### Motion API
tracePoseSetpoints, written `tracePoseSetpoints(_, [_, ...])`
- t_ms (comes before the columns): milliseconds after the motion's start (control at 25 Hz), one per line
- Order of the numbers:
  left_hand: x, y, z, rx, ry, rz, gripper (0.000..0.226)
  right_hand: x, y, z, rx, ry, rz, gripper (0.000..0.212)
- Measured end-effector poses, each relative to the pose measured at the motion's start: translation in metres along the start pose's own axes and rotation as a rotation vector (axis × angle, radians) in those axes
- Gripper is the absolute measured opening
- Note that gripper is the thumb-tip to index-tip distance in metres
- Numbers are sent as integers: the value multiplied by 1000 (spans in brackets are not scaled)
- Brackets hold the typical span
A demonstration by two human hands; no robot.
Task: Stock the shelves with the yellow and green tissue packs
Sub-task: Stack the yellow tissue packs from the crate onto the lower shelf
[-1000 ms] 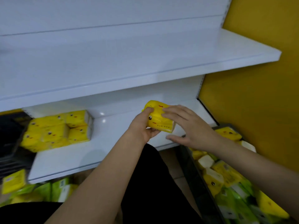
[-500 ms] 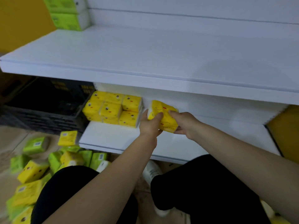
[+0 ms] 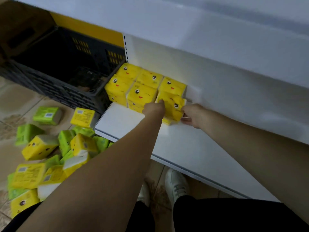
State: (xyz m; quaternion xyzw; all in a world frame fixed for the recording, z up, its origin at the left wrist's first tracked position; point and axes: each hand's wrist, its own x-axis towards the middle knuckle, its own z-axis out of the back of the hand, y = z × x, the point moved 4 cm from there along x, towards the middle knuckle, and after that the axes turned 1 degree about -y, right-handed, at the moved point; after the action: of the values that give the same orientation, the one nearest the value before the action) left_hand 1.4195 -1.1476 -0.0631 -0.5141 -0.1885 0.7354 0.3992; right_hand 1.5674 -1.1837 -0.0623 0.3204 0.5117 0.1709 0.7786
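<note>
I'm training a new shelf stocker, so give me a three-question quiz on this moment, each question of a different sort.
1. True or false: both hands hold the same yellow tissue pack.
2. Multiple choice: the held pack sits at which end of the yellow stack on the lower shelf? A) left end B) right end C) on top of the upper shelf
3. Fill in: the black crate stands to the ___ of the stack.

Key:
1. True; the left hand and right hand grip its two sides.
2. B
3. left
</note>
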Motion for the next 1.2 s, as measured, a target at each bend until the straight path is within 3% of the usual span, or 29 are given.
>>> tracePoseSetpoints(160, [25, 7, -4, -156, 3, 64, 52, 30, 6, -23, 48, 36, 22, 13])
tracePoseSetpoints(280, [26, 17, -9, -341, 54, 132, 29, 44, -10, -32, -5, 46, -11, 43])
tracePoseSetpoints(360, [24, 18, -10, -499, 101, 123, 16, 43, -11, -35, 16, 35, -8, 44])
tracePoseSetpoints(480, [22, 19, -13, -536, 119, 71, 13, 39, -9, -35, 43, 79, -7, 42])
tracePoseSetpoints(560, [14, 18, -15, -400, 123, 33, 16, 31, -6, -32, -74, 79, 36, 45])
tracePoseSetpoints(680, [-12, 14, -24, 69, 94, -31, 42, 5, 14, -8, -451, 6, 176, 54])
tracePoseSetpoints(760, [-47, 1, -30, 320, 61, -176, 50, -26, 35, 16, -630, -66, 263, 53])
tracePoseSetpoints(920, [-149, -30, -60, 581, 192, -562, 59, -103, 46, 102, -691, -179, 386, 60])
tracePoseSetpoints(1200, [-341, -45, -125, 877, 458, -871, 60, -221, -46, 290, -540, -370, 299, 71])
